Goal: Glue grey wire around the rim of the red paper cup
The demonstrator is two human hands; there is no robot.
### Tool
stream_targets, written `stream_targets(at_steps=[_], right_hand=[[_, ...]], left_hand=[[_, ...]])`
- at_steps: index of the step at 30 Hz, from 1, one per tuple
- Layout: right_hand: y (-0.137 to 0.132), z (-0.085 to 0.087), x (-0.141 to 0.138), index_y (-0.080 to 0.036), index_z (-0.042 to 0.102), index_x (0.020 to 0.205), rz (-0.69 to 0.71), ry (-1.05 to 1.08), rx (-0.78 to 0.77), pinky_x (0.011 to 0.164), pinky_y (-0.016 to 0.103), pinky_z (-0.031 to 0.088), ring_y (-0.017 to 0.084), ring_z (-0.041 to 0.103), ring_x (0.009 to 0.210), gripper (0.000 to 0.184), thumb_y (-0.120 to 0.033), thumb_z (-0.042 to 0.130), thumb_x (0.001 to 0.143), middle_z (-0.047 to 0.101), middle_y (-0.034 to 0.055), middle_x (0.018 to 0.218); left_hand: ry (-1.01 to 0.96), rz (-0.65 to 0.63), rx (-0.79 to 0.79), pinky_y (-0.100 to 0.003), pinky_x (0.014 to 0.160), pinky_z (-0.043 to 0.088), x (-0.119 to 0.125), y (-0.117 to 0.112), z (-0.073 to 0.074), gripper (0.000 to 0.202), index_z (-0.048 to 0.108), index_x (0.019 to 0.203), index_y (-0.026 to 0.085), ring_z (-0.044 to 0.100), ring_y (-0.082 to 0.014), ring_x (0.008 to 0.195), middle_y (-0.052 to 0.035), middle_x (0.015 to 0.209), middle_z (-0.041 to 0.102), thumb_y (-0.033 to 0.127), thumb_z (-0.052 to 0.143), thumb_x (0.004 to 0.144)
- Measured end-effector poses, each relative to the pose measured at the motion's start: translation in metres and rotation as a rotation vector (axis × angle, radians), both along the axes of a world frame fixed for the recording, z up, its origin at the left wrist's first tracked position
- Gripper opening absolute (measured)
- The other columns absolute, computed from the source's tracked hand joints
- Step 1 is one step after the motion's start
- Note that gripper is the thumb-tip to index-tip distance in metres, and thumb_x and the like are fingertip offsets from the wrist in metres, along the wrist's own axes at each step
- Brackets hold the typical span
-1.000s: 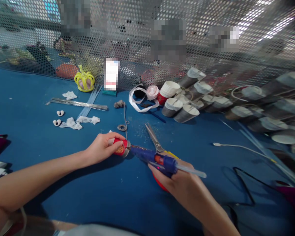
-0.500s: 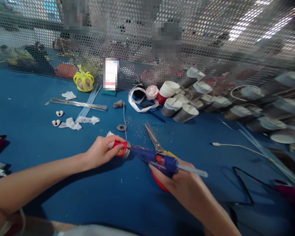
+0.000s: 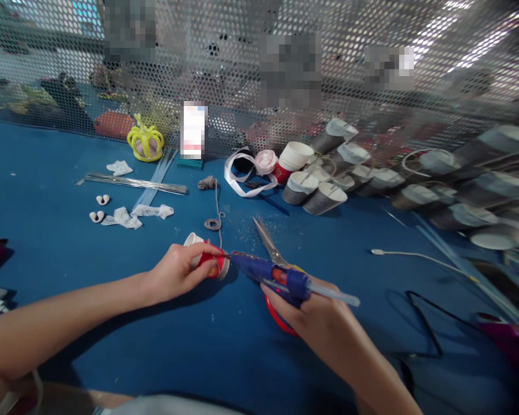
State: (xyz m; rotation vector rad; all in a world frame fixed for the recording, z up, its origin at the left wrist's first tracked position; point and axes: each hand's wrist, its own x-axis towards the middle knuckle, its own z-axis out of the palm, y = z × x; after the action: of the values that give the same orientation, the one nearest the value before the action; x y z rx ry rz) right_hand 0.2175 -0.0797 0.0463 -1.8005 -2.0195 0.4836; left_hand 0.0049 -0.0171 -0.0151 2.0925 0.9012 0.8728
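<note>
My left hand (image 3: 179,270) is closed round a small red paper cup (image 3: 211,265) lying on its side on the blue table (image 3: 112,323). My right hand (image 3: 313,320) grips a blue hot glue gun (image 3: 270,274) with a clear glue stick poking out of its back. The gun's nozzle touches the cup's bottom edge. A grey cord (image 3: 215,207) trails from behind the cup toward a small coil farther back. Scissors (image 3: 270,248) with red and yellow handles lie open under the gun.
A perforated metal screen (image 3: 259,75) closes the far side. Grey wrapped cups (image 3: 320,193) and a stack of white cups (image 3: 296,154) lie at back right. White ribbon (image 3: 242,176), a yellow crown (image 3: 145,141), thin rods (image 3: 134,183) and lace scraps (image 3: 125,218) sit back left. Cables (image 3: 424,323) run at right.
The cup has tilted a little in my left hand and the glue gun has shifted slightly left along its bottom edge. Little else has moved.
</note>
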Motion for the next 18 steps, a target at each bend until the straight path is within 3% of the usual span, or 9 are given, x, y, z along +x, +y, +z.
stream_targets(at_steps=[4,9,18], right_hand=[[-0.001,-0.002,0.002,-0.027,0.061,0.068,0.029,-0.024,0.034,0.052,0.027,0.044,0.017,0.057,0.053,0.015,-0.03,0.049,0.076,0.062,0.0028,0.059],[-0.005,-0.011,0.009,-0.026,0.061,0.068,0.088,-0.01,0.067,0.054,0.028,0.044,0.018,0.058,0.057,0.015,-0.034,0.05,0.077,0.059,0.0018,0.057],[0.002,0.003,0.001,-0.029,0.064,0.063,-0.017,0.049,0.05,0.052,0.029,0.043,0.022,0.06,0.062,0.01,-0.032,0.056,0.07,0.055,0.0034,0.048]], left_hand=[[-0.008,-0.015,0.012,-0.016,0.053,0.046,0.001,-0.002,0.001,0.02,0.061,0.097,0.015,0.057,-0.0081,0.049,0.0012,0.06,0.067,0.018,0.046,0.084],[-0.018,-0.002,-0.005,-0.017,0.057,0.048,0.001,-0.001,-0.001,0.019,0.061,0.095,0.015,0.061,-0.009,0.057,-0.0026,0.074,0.07,0.02,0.047,0.084],[-0.005,-0.103,0.161,-0.013,0.056,0.045,-0.001,-0.003,-0.003,0.019,0.057,0.1,0.014,0.06,-0.0068,0.057,-0.0001,0.066,0.068,0.016,0.045,0.085]])
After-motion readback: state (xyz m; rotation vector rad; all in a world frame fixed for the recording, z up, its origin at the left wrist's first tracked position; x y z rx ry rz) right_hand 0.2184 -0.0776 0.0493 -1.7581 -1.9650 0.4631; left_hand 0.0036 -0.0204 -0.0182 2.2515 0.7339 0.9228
